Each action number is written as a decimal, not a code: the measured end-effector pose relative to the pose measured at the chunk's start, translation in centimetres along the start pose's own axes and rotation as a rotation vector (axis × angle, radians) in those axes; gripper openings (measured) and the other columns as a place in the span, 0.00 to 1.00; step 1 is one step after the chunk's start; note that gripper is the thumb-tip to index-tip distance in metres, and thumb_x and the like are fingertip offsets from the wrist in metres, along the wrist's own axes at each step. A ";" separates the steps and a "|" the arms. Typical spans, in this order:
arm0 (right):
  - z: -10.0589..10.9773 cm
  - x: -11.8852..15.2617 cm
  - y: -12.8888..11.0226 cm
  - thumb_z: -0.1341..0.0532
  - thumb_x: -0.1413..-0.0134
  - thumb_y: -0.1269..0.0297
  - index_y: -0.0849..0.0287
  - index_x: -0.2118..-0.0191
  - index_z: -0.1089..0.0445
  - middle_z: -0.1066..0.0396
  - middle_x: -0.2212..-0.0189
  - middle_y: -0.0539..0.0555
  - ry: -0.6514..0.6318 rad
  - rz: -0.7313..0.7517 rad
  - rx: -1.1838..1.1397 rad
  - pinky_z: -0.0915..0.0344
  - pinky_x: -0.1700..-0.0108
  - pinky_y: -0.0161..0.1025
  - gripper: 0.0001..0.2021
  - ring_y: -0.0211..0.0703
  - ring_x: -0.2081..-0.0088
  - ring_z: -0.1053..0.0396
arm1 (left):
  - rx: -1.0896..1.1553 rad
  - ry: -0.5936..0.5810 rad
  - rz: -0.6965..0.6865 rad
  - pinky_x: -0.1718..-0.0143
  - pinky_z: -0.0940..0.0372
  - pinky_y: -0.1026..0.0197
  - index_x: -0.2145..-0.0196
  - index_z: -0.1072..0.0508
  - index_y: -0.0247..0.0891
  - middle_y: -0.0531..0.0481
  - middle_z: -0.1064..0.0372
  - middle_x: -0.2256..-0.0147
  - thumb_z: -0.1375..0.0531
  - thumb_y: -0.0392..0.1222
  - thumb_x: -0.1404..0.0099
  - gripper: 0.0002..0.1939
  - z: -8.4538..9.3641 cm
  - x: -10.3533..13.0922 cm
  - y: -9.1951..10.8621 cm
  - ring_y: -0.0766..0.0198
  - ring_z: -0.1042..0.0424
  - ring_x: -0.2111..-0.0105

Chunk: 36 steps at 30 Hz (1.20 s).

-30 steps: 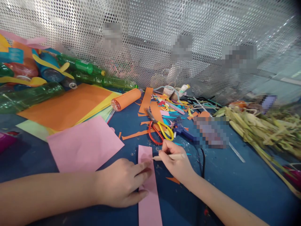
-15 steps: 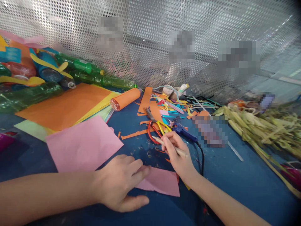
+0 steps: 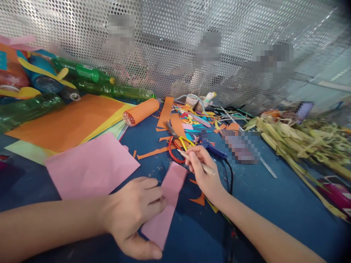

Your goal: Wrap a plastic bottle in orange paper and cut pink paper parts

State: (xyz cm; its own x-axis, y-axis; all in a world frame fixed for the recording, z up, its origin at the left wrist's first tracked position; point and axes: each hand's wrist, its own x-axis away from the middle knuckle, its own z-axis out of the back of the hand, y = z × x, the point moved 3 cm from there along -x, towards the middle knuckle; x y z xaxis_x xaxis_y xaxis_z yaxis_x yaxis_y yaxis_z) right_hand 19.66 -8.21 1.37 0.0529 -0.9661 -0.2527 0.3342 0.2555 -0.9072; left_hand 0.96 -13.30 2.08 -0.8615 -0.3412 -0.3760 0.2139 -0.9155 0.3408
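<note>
My left hand (image 3: 137, 215) lies over a pink paper strip (image 3: 171, 193), its fingertips on the strip and its thumb spread by the lower end. The strip lies slanted on the blue table. Between the fingers and thumb of my right hand (image 3: 204, 171) is a pale pencil (image 3: 207, 168), its tip pointing up and left, just beyond the strip's far end. Close to that tip lies a tool with red and yellow handles (image 3: 178, 149), partly hidden by my right hand. A larger pink sheet (image 3: 93, 164) lies left of the strip.
A blue glue gun (image 3: 216, 149) with a black cord lies right of the handles. Orange and yellow sheets (image 3: 68, 120), an orange-wrapped bottle (image 3: 142, 112), green bottles (image 3: 90, 73) and paper scraps (image 3: 197, 118) lie behind. Dried husks (image 3: 296, 142) are at right, below a perforated metal panel (image 3: 170, 22).
The pink strip has turned under my left hand, from lying crosswise to pointing away from me. My right hand still holds the pencil. The view has shifted slightly.
</note>
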 end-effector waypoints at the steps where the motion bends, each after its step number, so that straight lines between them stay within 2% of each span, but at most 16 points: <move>1: 0.0 0.0 0.0 0.48 0.40 0.57 0.55 0.65 0.38 0.37 0.76 0.47 -0.002 0.000 0.006 0.42 0.73 0.32 0.08 0.33 0.75 0.39 | 0.006 0.004 -0.008 0.77 0.40 0.56 0.61 0.29 0.32 0.41 0.34 0.74 0.58 0.61 0.39 0.31 0.0 0.1 0.0 0.59 0.39 0.77; 3: 0.0 -0.1 0.1 0.48 0.40 0.57 0.55 0.64 0.38 0.37 0.75 0.47 -0.016 0.001 0.006 0.42 0.73 0.32 0.08 0.33 0.75 0.39 | 0.009 0.013 -0.024 0.77 0.40 0.56 0.60 0.29 0.32 0.41 0.33 0.73 0.59 0.61 0.38 0.31 -0.1 0.3 0.1 0.59 0.39 0.77; 5: -0.1 0.0 0.1 0.49 0.39 0.56 0.55 0.63 0.38 0.36 0.75 0.47 -0.046 0.000 -0.019 0.42 0.74 0.32 0.09 0.33 0.76 0.40 | -0.017 0.023 -0.003 0.75 0.38 0.54 0.58 0.30 0.31 0.37 0.31 0.67 0.58 0.61 0.38 0.31 -0.2 0.5 0.0 0.57 0.37 0.74; 7: -0.2 0.0 0.0 0.52 0.37 0.56 0.55 0.64 0.38 0.37 0.77 0.47 -0.081 -0.007 -0.055 0.42 0.74 0.33 0.11 0.33 0.77 0.41 | -0.071 0.027 0.068 0.71 0.36 0.52 0.55 0.32 0.32 0.35 0.32 0.58 0.56 0.60 0.38 0.31 -0.4 0.6 -0.3 0.55 0.35 0.69; 9: -0.4 0.0 -0.1 0.52 0.37 0.56 0.55 0.65 0.39 0.38 0.78 0.46 -0.113 -0.024 -0.077 0.42 0.74 0.33 0.11 0.33 0.77 0.41 | -0.114 0.007 0.139 0.69 0.35 0.51 0.54 0.32 0.32 0.34 0.35 0.53 0.53 0.60 0.39 0.29 -0.6 0.6 -0.6 0.53 0.34 0.67; 13: -0.9 0.1 -0.1 0.45 0.42 0.59 0.57 0.69 0.40 0.41 0.78 0.46 -0.222 -0.068 -0.064 0.44 0.72 0.33 0.08 0.33 0.75 0.41 | -0.076 -0.084 0.175 0.69 0.36 0.53 0.55 0.32 0.34 0.37 0.34 0.57 0.50 0.60 0.41 0.28 -0.9 0.4 -0.8 0.55 0.34 0.68; 17: -1.5 0.3 0.0 0.48 0.40 0.59 0.57 0.72 0.43 0.43 0.80 0.45 -0.311 -0.092 -0.122 0.44 0.71 0.33 0.11 0.33 0.75 0.43 | -0.046 -0.127 0.182 0.68 0.36 0.54 0.53 0.34 0.34 0.39 0.35 0.58 0.51 0.58 0.40 0.27 -0.9 0.2 -0.7 0.55 0.34 0.67; 21: -1.8 0.5 0.2 0.44 0.44 0.61 0.56 0.67 0.43 0.42 0.77 0.44 -0.297 -0.128 -0.123 0.46 0.74 0.31 0.07 0.33 0.76 0.43 | -0.105 -0.188 0.194 0.68 0.35 0.52 0.50 0.35 0.35 0.40 0.35 0.58 0.52 0.56 0.38 0.26 -1.1 0.2 -0.6 0.55 0.33 0.68; 25: -2.0 0.5 0.5 0.43 0.45 0.61 0.57 0.72 0.43 0.44 0.79 0.44 -0.293 -0.080 -0.020 0.48 0.75 0.32 0.10 0.32 0.78 0.45 | -0.193 -0.183 0.225 0.64 0.34 0.49 0.48 0.36 0.36 0.36 0.38 0.51 0.52 0.55 0.36 0.26 -1.1 0.2 -0.4 0.51 0.32 0.63; 30: -1.7 0.1 0.6 0.46 0.43 0.63 0.56 0.75 0.47 0.51 0.82 0.43 -0.140 -0.020 0.044 0.50 0.76 0.33 0.11 0.32 0.79 0.50 | -0.183 -0.262 0.239 0.64 0.34 0.47 0.44 0.40 0.36 0.35 0.39 0.48 0.53 0.57 0.37 0.29 -1.2 0.0 -0.3 0.49 0.32 0.62; 36: -2.1 0.2 0.3 0.44 0.46 0.62 0.56 0.76 0.47 0.50 0.82 0.43 -0.237 -0.025 0.080 0.50 0.77 0.32 0.12 0.33 0.80 0.50 | -0.165 -0.308 0.262 0.65 0.35 0.47 0.44 0.40 0.36 0.39 0.36 0.55 0.53 0.57 0.37 0.29 -1.2 -0.3 -0.3 0.50 0.32 0.63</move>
State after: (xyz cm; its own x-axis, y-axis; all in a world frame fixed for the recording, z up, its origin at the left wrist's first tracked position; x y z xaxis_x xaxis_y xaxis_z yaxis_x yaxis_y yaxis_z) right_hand 17.82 -8.22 0.32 0.2596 -0.9561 -0.1359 0.4109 0.2368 -0.8804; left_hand 1.72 -13.19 1.07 -0.8600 -0.5101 -0.0116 0.4931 -0.8366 0.2386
